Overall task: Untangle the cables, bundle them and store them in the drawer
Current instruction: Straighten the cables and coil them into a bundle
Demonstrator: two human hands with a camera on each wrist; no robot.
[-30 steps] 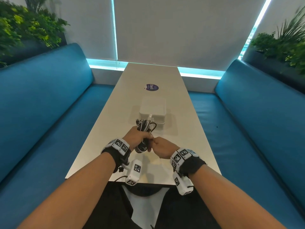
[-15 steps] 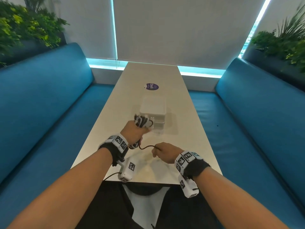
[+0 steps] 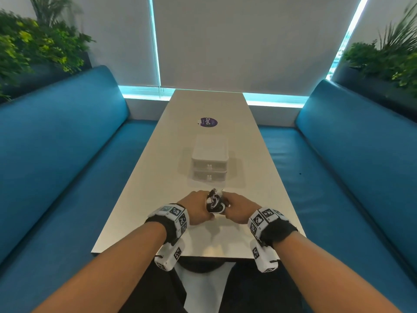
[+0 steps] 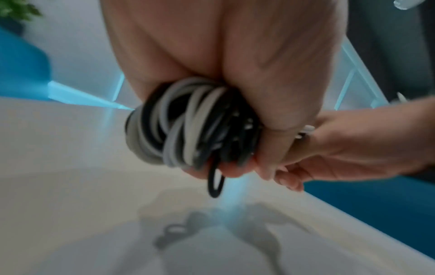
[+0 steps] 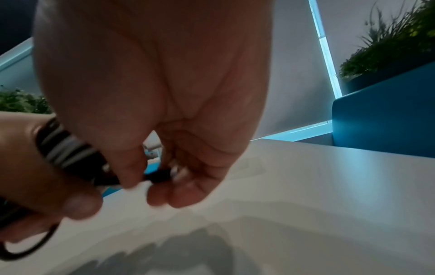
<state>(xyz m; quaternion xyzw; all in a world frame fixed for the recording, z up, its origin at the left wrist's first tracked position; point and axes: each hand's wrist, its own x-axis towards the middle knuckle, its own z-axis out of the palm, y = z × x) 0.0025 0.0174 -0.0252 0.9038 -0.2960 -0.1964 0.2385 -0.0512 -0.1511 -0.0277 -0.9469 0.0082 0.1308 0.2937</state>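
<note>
A coiled bundle of black and white cables (image 3: 214, 201) is held above the near part of the table. My left hand (image 3: 196, 208) grips the coil (image 4: 188, 126), and a small black loop hangs below it. My right hand (image 3: 237, 209) is against the bundle's right side and pinches a cable end (image 5: 150, 181) between thumb and fingers. A small white two-drawer box (image 3: 209, 161) stands beyond my hands in the middle of the table; both drawers look closed.
The long white table (image 3: 158, 177) has a purple round sticker (image 3: 209, 122) beyond the drawer box. Blue benches (image 3: 67, 154) run along both sides. Planters with green plants (image 3: 33, 46) stand behind the benches.
Half a second ago my right hand was apart from the bundle, pulling a black strand out to the right; now both hands are together on the coil, nearer to me and lower.
</note>
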